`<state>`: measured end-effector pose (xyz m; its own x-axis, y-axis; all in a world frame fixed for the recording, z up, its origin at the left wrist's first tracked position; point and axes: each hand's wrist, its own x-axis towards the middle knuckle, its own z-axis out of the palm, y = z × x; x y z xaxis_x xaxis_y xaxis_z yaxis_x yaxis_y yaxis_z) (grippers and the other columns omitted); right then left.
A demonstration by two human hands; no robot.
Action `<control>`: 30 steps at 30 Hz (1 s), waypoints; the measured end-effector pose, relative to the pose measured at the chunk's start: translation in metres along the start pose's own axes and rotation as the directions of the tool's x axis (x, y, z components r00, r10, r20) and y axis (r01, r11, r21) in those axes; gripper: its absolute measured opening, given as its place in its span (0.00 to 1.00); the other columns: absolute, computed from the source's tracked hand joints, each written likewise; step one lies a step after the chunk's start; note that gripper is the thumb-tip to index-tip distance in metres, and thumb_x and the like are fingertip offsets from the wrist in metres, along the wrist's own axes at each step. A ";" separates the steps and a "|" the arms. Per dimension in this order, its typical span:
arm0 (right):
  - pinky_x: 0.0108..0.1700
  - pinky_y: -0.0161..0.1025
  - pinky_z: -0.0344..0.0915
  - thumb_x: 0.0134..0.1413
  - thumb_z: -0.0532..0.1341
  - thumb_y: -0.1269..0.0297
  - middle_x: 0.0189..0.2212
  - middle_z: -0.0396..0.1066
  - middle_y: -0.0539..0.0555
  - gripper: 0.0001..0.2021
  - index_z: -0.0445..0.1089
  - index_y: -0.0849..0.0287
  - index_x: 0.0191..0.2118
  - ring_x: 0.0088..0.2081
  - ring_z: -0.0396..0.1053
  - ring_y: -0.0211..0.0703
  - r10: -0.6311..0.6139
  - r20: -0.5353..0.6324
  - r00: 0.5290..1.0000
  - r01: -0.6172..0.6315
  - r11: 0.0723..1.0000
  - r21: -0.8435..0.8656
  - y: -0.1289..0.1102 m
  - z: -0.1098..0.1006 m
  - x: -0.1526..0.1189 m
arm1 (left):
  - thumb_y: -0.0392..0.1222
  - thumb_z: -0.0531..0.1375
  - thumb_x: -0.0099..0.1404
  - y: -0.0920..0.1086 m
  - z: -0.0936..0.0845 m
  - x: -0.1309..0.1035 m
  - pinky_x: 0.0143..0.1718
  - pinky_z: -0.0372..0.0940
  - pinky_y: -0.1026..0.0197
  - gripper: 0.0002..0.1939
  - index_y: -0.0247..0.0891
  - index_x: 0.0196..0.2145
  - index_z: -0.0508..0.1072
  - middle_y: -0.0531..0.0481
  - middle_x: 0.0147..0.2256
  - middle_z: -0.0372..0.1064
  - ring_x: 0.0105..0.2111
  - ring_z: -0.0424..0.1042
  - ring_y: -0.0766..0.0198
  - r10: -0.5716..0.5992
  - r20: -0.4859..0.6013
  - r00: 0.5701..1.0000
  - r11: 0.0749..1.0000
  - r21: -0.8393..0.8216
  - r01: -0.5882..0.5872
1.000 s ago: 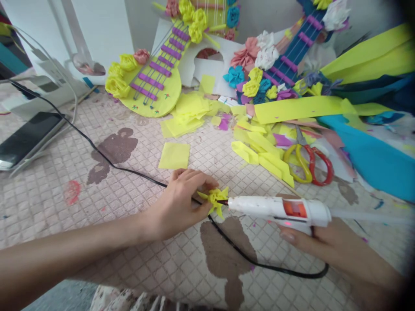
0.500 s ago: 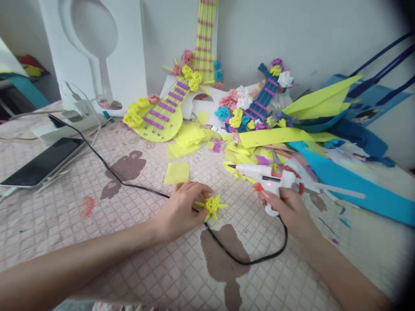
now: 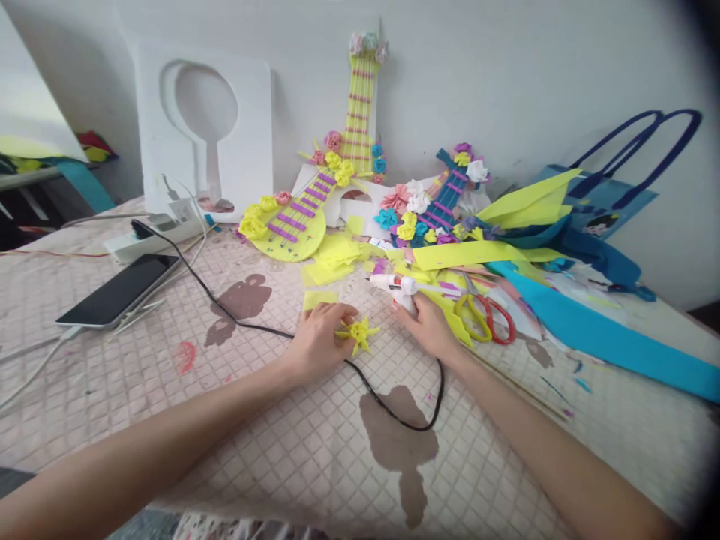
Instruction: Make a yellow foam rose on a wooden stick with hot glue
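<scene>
"Pinching what, with that left hand (image 3: 320, 337)?"

"A spiky yellow paper flower (image 3: 360, 335). The fingers are bent nearly closed, holding its left edge, just above the table (image 3: 281, 450) or on it; I can't tell which."

"And the right hand (image 3: 430, 326)?"

"It's curled around the handle of the white glue gun (image 3: 398, 283), at one o'clock from the flower. The tip points left."

"What else?"

"Red and yellow scissors (image 3: 484, 318) at three o'clock, a dark-screened phone (image 3: 119, 291) at nine. The blue bag (image 3: 622, 201) at two has a picture too small to make out."
</scene>
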<state>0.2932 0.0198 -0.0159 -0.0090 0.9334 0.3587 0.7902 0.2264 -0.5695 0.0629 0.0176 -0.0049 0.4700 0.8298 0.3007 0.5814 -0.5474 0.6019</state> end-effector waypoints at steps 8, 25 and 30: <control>0.35 0.41 0.66 0.56 0.55 0.57 0.35 0.71 0.57 0.12 0.67 0.59 0.41 0.34 0.68 0.44 0.010 -0.218 0.976 0.003 0.998 0.058 0.005 -0.023 -0.018 | 0.33 0.58 0.53 -0.001 0.001 -0.001 0.46 0.61 0.51 0.18 0.39 0.43 0.67 0.50 0.38 0.71 0.43 0.68 0.57 -0.005 0.001 1.000 1.000 -0.019 0.005; 0.26 0.35 0.56 0.57 0.54 0.57 0.18 0.63 0.47 0.14 0.62 0.56 0.23 0.21 0.60 0.36 -0.145 -0.095 0.985 0.122 0.970 -0.210 -0.019 -0.021 -0.032 | 0.31 0.57 0.53 -0.003 0.002 -0.002 0.40 0.67 0.56 0.19 0.38 0.45 0.66 0.49 0.39 0.70 0.40 0.70 0.60 -0.013 -0.004 1.000 0.995 -0.095 0.013; 0.26 0.36 0.54 0.54 0.55 0.52 0.17 0.61 0.47 0.15 0.60 0.56 0.23 0.21 0.59 0.37 -0.070 -0.160 0.985 0.028 0.967 -0.252 -0.006 -0.024 -0.027 | 0.31 0.57 0.53 -0.002 0.003 -0.003 0.40 0.68 0.57 0.18 0.38 0.43 0.66 0.48 0.40 0.69 0.40 0.71 0.61 0.027 -0.012 1.000 0.996 -0.090 -0.028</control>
<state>0.3036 -0.0133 -0.0048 0.0338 0.8590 0.5109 0.9187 0.1746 -0.3544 0.0623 0.0154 -0.0090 0.4778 0.8159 0.3256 0.5060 -0.5586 0.6573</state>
